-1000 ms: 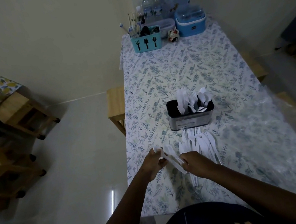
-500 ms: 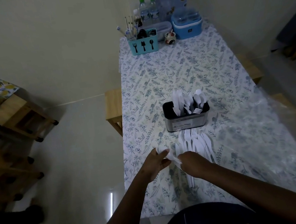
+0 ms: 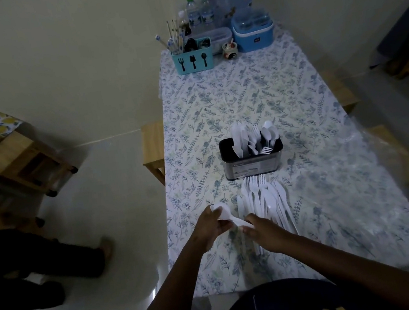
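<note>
Spoon [image 3: 224, 211] now drawn clear of the pile [image 3: 266, 201]; left hand [image 3: 209, 227] grips its bowl, right hand [image 3: 264, 233] pinches its handle; likely bound for the caddy [image 3: 253, 166].

A long table [image 3: 254, 89] under a floral cloth carries a dark metal cutlery holder [image 3: 253, 167] near its middle, and just in front of that holder a row of white plastic cutlery [image 3: 266, 201] lies flat on the cloth (forks and knives, side by side, tips toward the holder). At the far end stand a teal caddy [image 3: 193, 62], a clear lidded box [image 3: 220, 36], a small jar [image 3: 230, 50], a blue container [image 3: 253, 33] and two water bottles [image 3: 199, 12].
</note>
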A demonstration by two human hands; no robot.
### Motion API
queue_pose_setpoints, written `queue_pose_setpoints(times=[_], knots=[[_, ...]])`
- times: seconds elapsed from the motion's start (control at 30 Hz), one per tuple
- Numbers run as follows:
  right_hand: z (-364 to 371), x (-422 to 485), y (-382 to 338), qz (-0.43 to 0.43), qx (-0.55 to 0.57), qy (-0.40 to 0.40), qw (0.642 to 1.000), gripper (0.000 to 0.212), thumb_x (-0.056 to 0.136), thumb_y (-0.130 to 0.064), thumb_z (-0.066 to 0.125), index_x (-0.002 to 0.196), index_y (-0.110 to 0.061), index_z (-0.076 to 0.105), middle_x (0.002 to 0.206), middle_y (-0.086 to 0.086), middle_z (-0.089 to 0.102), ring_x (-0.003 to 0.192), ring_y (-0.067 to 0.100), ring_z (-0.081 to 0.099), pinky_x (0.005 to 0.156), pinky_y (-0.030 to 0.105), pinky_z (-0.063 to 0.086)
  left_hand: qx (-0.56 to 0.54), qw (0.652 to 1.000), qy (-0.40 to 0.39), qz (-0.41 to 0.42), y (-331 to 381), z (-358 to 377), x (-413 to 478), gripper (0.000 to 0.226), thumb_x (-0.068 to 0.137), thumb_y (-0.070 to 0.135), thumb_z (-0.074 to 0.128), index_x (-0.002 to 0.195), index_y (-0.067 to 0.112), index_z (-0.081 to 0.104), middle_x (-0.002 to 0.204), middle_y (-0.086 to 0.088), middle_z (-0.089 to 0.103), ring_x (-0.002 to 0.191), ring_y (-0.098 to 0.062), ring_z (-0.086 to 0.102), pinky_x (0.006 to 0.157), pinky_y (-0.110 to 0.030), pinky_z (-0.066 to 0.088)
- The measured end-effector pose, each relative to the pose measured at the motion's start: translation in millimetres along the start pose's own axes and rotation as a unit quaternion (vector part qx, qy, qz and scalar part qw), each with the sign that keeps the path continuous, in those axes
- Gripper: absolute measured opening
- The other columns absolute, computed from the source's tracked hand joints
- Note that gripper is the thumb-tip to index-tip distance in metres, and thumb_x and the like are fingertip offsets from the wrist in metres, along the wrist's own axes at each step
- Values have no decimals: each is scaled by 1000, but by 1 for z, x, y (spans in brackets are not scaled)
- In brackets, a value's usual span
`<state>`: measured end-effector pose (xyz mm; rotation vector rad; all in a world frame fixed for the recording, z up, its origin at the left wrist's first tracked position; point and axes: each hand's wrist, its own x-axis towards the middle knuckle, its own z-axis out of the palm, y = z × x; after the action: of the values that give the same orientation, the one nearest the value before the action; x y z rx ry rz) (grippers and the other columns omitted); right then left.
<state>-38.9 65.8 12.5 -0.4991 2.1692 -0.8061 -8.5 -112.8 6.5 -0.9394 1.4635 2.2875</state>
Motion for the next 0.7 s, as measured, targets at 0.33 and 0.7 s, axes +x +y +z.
queue_pose_setpoints(times=[0.33,0.7], knots=[[-16,-3,10,-31,-4,39,999,21,93,-46,51,91,-25,50,75,-8,56,63,6,52,55,23,37,169,984,-49,8,13,12,-7,21,97,32,53,115,22,50,96,-6,56,75,-16,55,63,-25,46],[-35,-7,21,-51,-44,77,995,35,88,-54,54,91,-19,58,72,-8,57,64,11,57,56,24,38,189,974,-65,109,17,30,-5,25,92,30,56,91,8,46,88,-20,56,61,-15,50,60,-29,47]])
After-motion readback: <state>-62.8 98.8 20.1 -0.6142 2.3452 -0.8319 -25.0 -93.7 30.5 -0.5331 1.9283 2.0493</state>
